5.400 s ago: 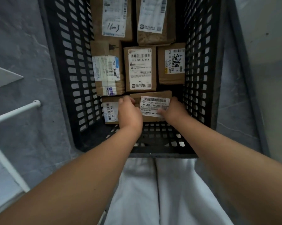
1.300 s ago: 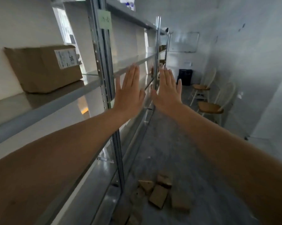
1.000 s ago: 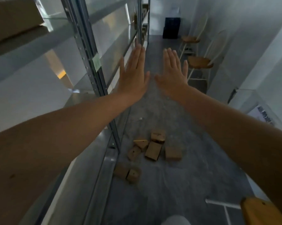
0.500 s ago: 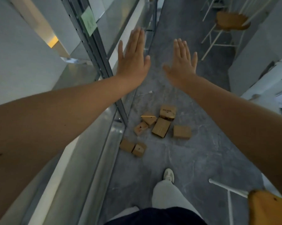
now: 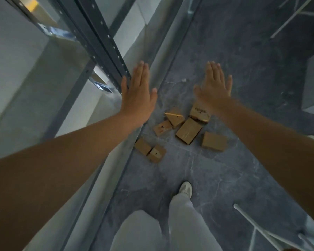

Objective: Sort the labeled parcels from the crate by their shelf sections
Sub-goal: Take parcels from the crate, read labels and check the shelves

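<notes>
The left hand (image 5: 137, 98) and right hand (image 5: 214, 89) reach forward flat, fingers straight, apart and empty, likely between picks. Below, a white shoe (image 5: 185, 189) stands on the grey stone floor (image 5: 225, 178). Beyond it, small brown cardboard parcels (image 5: 188, 130) lie loose near the floor's left edge, beside the grey metal shelf frame (image 5: 102, 38), seemingly awaiting shelving.

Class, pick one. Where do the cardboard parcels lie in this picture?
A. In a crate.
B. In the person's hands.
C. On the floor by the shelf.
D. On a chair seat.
C: the cardboard parcels lie scattered on the grey floor next to the shelf, while the left hand and right hand are flat and hold nothing.
</notes>
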Demonstrator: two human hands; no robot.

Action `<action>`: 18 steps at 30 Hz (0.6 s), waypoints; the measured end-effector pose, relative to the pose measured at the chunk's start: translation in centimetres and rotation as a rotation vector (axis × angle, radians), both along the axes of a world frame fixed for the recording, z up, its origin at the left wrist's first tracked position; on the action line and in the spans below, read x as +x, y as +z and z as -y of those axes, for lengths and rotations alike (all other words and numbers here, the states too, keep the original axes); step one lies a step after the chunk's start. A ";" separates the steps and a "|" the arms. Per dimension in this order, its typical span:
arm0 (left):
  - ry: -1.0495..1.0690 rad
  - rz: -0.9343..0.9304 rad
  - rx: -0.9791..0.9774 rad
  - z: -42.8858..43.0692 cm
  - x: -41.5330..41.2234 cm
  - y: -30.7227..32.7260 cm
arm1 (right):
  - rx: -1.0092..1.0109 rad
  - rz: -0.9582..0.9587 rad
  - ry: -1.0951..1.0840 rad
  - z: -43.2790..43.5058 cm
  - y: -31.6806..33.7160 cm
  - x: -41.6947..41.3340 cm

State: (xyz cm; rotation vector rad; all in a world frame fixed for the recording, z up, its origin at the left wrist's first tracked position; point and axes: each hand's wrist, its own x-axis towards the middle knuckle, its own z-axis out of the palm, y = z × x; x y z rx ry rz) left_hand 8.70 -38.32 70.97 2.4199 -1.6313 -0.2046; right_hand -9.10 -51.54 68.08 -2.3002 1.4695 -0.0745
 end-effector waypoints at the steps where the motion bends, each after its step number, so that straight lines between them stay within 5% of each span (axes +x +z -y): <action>1: 0.015 -0.013 0.010 -0.3 0.3 -1.5 | 0.021 -0.007 0.003 0.2 -1.5 0.3; 14: 0.354 -0.257 0.354 -9.2 4.7 -34.4 | 0.253 -0.211 0.129 -6.3 -33.3 6.0; 18: 0.518 -0.480 0.445 -12.6 5.1 -45.1 | 0.439 -0.267 0.178 -8.7 -44.2 8.1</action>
